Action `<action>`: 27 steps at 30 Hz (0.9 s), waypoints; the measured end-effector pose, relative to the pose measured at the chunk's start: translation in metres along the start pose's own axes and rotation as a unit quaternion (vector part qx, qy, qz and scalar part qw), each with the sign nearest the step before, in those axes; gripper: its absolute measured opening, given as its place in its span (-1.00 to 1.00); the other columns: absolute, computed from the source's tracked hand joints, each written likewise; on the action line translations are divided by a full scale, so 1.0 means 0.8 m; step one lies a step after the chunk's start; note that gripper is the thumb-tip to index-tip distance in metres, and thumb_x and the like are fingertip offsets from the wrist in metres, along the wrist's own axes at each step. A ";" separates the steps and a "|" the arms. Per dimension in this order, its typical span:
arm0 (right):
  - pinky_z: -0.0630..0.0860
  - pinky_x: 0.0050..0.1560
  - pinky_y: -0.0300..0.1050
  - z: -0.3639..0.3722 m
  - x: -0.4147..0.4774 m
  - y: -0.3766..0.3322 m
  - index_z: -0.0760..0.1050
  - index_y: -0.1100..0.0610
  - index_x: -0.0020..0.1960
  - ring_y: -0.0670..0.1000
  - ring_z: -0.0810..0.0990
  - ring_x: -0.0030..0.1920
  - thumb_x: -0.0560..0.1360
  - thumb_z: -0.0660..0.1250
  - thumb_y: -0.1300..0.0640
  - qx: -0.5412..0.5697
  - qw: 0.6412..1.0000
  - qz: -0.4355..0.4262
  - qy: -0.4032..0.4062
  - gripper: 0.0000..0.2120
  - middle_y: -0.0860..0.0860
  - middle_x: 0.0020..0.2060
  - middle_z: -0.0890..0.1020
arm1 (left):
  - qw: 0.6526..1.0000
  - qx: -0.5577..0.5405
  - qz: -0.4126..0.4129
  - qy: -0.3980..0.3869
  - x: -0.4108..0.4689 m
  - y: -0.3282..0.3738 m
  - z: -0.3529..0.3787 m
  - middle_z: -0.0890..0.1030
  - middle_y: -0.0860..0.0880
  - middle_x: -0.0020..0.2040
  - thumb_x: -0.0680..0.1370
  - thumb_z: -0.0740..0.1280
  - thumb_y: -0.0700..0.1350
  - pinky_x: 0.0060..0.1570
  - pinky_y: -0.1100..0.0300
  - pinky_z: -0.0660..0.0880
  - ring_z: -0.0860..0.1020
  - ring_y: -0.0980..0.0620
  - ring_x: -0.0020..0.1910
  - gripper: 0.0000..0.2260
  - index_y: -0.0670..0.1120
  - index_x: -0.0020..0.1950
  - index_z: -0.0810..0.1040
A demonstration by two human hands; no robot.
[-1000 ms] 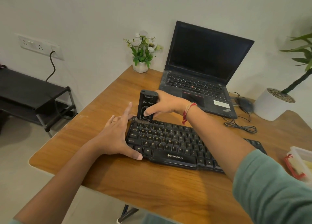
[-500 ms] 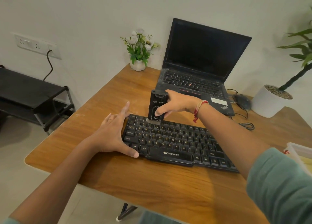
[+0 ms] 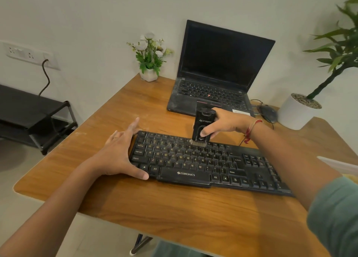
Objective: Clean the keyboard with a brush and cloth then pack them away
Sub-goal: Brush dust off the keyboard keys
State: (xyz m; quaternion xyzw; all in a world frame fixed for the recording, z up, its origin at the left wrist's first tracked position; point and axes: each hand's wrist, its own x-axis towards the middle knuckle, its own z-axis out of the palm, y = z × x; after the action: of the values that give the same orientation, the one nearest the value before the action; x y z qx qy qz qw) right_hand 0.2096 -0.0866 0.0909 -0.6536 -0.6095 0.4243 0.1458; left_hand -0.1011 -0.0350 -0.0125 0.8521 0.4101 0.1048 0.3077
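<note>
Your wooden desk meets the wall; right hand grips the brush on the keyboard, left hand open, bracing its edge.

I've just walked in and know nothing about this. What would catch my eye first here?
Probably the right hand holding a black brush upright, its bristles on the top rows of a black keyboard in the middle of the wooden table. The left hand braces the keyboard's left end. Behind them an open laptop with a dark screen stands by the wall, with a small pot of white flowers to its left.
</note>
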 end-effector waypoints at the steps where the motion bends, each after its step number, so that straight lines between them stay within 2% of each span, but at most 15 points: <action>1: 0.61 -0.19 -0.26 -0.004 -0.004 0.006 0.35 0.00 0.05 -0.07 0.63 -0.08 0.42 0.42 0.35 -0.001 1.000 0.004 0.006 -0.62 0.02 -0.02 0.58 | 1.000 0.002 0.000 0.000 0.001 -0.001 0.000 0.15 -0.01 0.54 -0.09 0.43 0.53 0.50 -0.06 -0.13 0.02 -0.11 0.53 0.37 0.26 0.48 -0.35; 5: 0.63 -0.12 -0.20 -0.019 -0.021 0.027 0.35 0.10 0.17 0.01 0.64 0.02 0.41 0.44 0.32 -0.001 0.999 0.031 0.024 -0.57 0.10 0.05 0.59 | 1.000 0.000 0.001 0.000 0.002 -0.005 0.000 0.18 0.00 0.53 -0.09 0.45 0.52 0.49 -0.08 -0.08 0.05 -0.09 0.52 0.36 0.30 0.47 -0.35; 8: 0.61 -0.16 -0.26 -0.033 -0.041 0.044 0.36 0.06 0.13 -0.04 0.63 -0.02 0.41 0.43 0.33 0.008 0.998 0.052 0.034 -0.60 0.05 0.02 0.60 | 1.000 -0.004 -0.007 0.002 0.002 -0.006 0.001 0.19 0.00 0.52 -0.11 0.45 0.52 0.48 -0.16 -0.03 0.06 -0.12 0.51 0.36 0.34 0.45 -0.34; 11: 0.60 -0.16 -0.26 -0.054 -0.061 0.069 0.33 0.02 0.15 -0.04 0.61 0.00 0.40 0.44 0.32 0.003 0.996 0.083 0.043 -0.55 0.05 0.06 0.58 | 1.000 -0.002 -0.003 0.000 0.001 -0.003 0.001 0.19 0.02 0.52 -0.13 0.42 0.54 0.49 -0.11 -0.04 0.08 -0.08 0.50 0.33 0.37 0.42 -0.34; 15: 0.59 -0.21 -0.28 -0.085 -0.098 0.103 0.36 -0.04 0.07 -0.01 0.60 0.02 0.39 0.45 0.32 -0.021 0.989 0.129 0.062 -0.57 0.02 0.02 0.58 | 1.000 -0.006 0.005 0.000 -0.001 0.004 -0.001 0.20 0.05 0.51 -0.14 0.39 0.56 0.48 -0.04 -0.06 0.11 -0.04 0.48 0.32 0.35 0.41 -0.32; 17: 0.59 -0.22 -0.28 -0.100 -0.118 0.118 0.37 -0.01 0.08 -0.03 0.60 -0.01 0.32 0.50 0.25 -0.036 0.984 0.155 0.078 -0.55 0.03 0.02 0.58 | 1.000 -0.010 0.010 0.001 -0.003 0.006 -0.002 0.21 0.07 0.51 -0.15 0.38 0.56 0.47 -0.01 -0.07 0.12 -0.03 0.48 0.28 0.38 0.38 -0.32; 19: 0.56 -0.22 -0.29 -0.110 -0.132 0.123 0.40 0.05 0.10 -0.02 0.60 -0.05 0.30 0.53 0.20 -0.099 0.974 0.176 0.098 -0.54 0.03 -0.01 0.59 | 1.000 -0.013 0.011 0.003 -0.003 0.007 -0.002 0.21 0.06 0.51 -0.15 0.38 0.56 0.47 -0.02 -0.06 0.12 -0.03 0.47 0.27 0.41 0.36 -0.31; 21: 0.50 -0.19 -0.26 -0.115 -0.135 0.118 0.44 0.06 0.02 0.03 0.61 -0.08 0.36 0.50 0.20 -0.183 0.961 0.176 0.108 -0.69 0.01 -0.11 0.62 | 1.000 -0.010 0.012 0.008 -0.003 0.006 -0.001 0.23 0.05 0.50 -0.16 0.39 0.56 0.47 -0.05 -0.01 0.16 -0.04 0.46 0.28 0.42 0.36 -0.32; 23: 0.52 -0.06 -0.17 -0.111 -0.128 0.104 0.47 0.07 0.01 0.05 0.61 -0.03 0.36 0.48 0.18 -0.216 0.957 0.151 0.121 -0.72 0.02 -0.11 0.63 | 1.000 -0.006 0.014 0.011 -0.003 0.005 -0.001 0.25 0.04 0.49 -0.16 0.38 0.56 0.46 -0.07 0.03 0.19 -0.04 0.43 0.29 0.41 0.38 -0.31; 25: 0.53 0.08 -0.12 -0.098 -0.115 0.092 0.47 0.09 0.11 0.01 0.60 0.03 0.35 0.50 0.16 -0.157 0.974 0.113 0.120 -0.63 0.03 -0.03 0.63 | 1.000 -0.006 0.017 0.011 -0.003 0.004 -0.001 0.26 0.04 0.49 -0.16 0.39 0.56 0.46 -0.08 0.04 0.21 -0.05 0.43 0.29 0.40 0.39 -0.29; 27: 0.54 0.11 -0.13 -0.078 -0.102 0.086 0.42 0.06 0.16 -0.03 0.58 0.06 0.35 0.52 0.14 -0.100 0.986 0.082 0.108 -0.55 0.01 0.02 0.61 | 1.000 -0.007 0.017 0.012 -0.004 0.006 -0.001 0.26 0.03 0.49 -0.16 0.39 0.56 0.46 -0.08 0.04 0.21 -0.04 0.43 0.29 0.39 0.39 -0.28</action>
State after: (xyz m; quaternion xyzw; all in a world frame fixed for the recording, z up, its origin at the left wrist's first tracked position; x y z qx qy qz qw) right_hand 0.3096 -0.1559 0.1100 -0.7547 -0.5739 0.2984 0.1097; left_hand -0.1001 -0.0391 -0.0089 0.8553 0.3988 0.1229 0.3071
